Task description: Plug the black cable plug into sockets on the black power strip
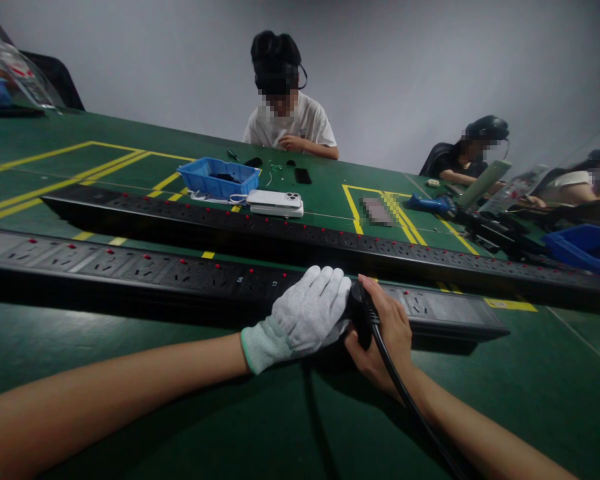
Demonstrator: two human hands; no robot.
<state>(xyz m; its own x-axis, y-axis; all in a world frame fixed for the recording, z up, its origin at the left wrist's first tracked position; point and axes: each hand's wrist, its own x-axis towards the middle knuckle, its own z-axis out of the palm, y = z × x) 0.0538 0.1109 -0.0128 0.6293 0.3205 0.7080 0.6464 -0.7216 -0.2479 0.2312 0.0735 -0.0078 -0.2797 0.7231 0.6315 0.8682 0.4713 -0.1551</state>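
My left hand (313,310), in a pale grey knit glove with a green cuff, lies over the near black power strip (180,280) and grips it, fingers side by side. Right beside its fingertips, my bare right hand (387,327) is closed around a black power plug (359,305) at the strip's socket face. Whether the plug's pins are in a socket is hidden by my hands. From the plug a thick black cord (397,380) runs down toward me. Red dots and slotted sockets line the strip, which lies across the green table.
Behind it lies a second long power strip (280,233). Farther back are a blue bin (220,179), a white phone (275,200) and a dark phone (303,175). To the right stand another blue bin (585,243) and dark equipment (500,230). Several people sit around the table (130,380).
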